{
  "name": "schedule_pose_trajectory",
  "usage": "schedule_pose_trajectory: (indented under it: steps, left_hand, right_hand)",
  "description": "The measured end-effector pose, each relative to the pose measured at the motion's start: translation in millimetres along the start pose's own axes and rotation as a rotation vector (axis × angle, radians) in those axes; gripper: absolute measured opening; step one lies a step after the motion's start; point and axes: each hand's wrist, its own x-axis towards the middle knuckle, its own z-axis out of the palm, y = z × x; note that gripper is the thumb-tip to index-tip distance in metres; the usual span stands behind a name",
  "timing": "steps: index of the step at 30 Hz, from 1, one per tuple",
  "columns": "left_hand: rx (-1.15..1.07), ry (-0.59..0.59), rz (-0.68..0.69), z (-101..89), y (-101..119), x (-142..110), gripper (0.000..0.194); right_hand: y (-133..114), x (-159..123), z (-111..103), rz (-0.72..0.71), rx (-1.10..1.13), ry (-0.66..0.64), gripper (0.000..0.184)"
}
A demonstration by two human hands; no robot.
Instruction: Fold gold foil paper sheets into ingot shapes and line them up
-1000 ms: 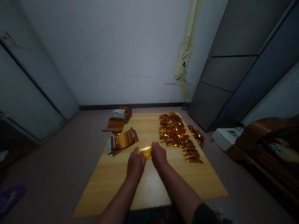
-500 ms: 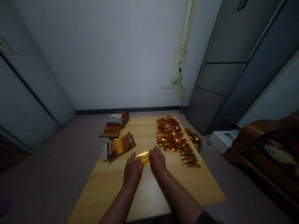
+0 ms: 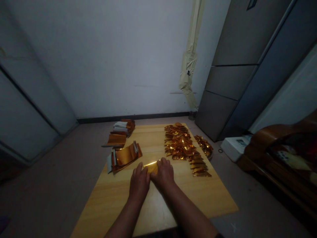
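A small sheet of gold foil paper (image 3: 151,167) lies near the middle of the wooden table, its far edge shining where it bends. My left hand (image 3: 139,180) grips its left end with curled fingers. On the right end, my right hand (image 3: 163,172) has its fingers closed, the thumb reaching in along the near edge. Part of the sheet is hidden under both hands. Left of them sits a curved stack of gold foil paper (image 3: 126,156). Rows of folded gold foil pieces (image 3: 179,142) stand to the right, partly overlapping.
More foil stacks (image 3: 115,140) lie at the table's far left, one overhanging the edge of the wooden table (image 3: 119,201). Beside the right edge is a container of folded foil (image 3: 204,145). A grey refrigerator (image 3: 220,79), a white box (image 3: 234,147) and a carved wooden seat (image 3: 267,145) stand right.
My right thumb has moved inward and left along the sheet's near edge, and the hands are closer together. Less of the sheet shows. The view has shifted slightly.
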Motion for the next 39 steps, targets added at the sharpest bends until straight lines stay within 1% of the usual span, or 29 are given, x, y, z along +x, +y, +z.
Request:
schedule_pose_trajectory:
  steps: [6,16,24,27,30,33,39]
  left_hand:
    - [-0.029,-0.016,-0.015,-3.3,1,0,0.033]
    - [-0.127,-0.112,-0.07,-14.0,5,2,0.04]
    - [-0.136,-0.099,-0.063,-13.6,4,2,0.039]
    - [-0.142,-0.106,-0.058,-13.7,3,2,0.039]
    - [-0.139,-0.086,-0.051,-12.4,2,2,0.039]
    - [-0.134,-0.072,-0.046,-10.6,1,1,0.038]
    - [-0.144,-0.072,-0.002,-9.9,-1,0,0.041]
  right_hand:
    - [2,0,-1,0.003,0.039,-0.034,0.048]
    - [2,2,-10,-0.006,0.059,-0.08,0.048]
    - [4,3,-6,-0.003,0.057,-0.086,0.047]
    - [7,5,-4,0.001,0.079,-0.081,0.041]
    - [11,6,-4,0.004,0.121,-0.076,0.033]
    - [17,6,-5,-0.01,0.176,-0.077,0.03]
    - [29,9,0,-0.035,0.323,-0.054,0.033]
